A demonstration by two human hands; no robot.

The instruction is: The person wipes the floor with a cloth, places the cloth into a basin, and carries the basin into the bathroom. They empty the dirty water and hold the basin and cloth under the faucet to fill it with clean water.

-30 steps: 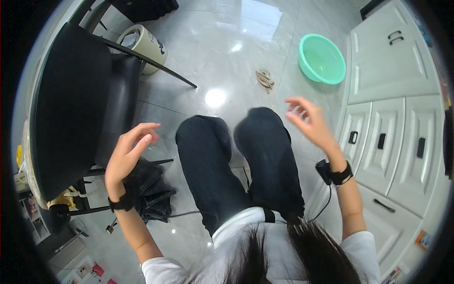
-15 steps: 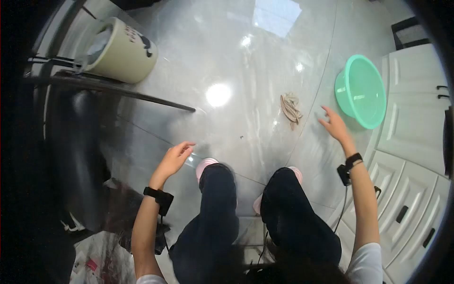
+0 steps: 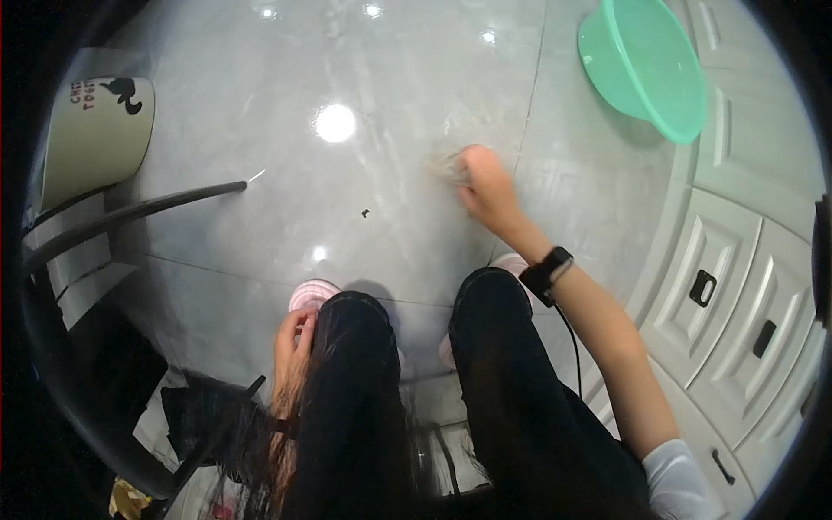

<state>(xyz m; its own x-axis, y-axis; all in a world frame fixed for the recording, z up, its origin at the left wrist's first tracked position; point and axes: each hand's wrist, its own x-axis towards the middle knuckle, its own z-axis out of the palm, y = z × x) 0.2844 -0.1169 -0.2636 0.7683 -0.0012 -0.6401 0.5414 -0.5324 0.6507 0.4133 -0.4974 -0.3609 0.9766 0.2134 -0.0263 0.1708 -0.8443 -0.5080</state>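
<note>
My right hand (image 3: 487, 191) is closed on a crumpled beige cloth (image 3: 446, 167), just above or on the grey tiled floor. Motion blurs the cloth, and part of it is hidden by the fingers. Beside my left knee, my left hand (image 3: 296, 338) hangs low with its fingers bent, near a pink shoe (image 3: 314, 293); strands of hair cover part of the wrist. Whether that hand holds anything is unclear. A small dark bit (image 3: 365, 213) lies on the floor between the two hands.
A green basin (image 3: 646, 69) stands at the upper right, beside white cabinets (image 3: 724, 286). At the left is a cream bin (image 3: 100, 139) with a dark curved bar (image 3: 147, 208) in front of it. My dark-trousered knees fill the lower middle.
My right hand has moved left and taken hold of the cloth from the floor. My left hand has come down beside the knee. The view has shifted, so basin and bin sit differently.
</note>
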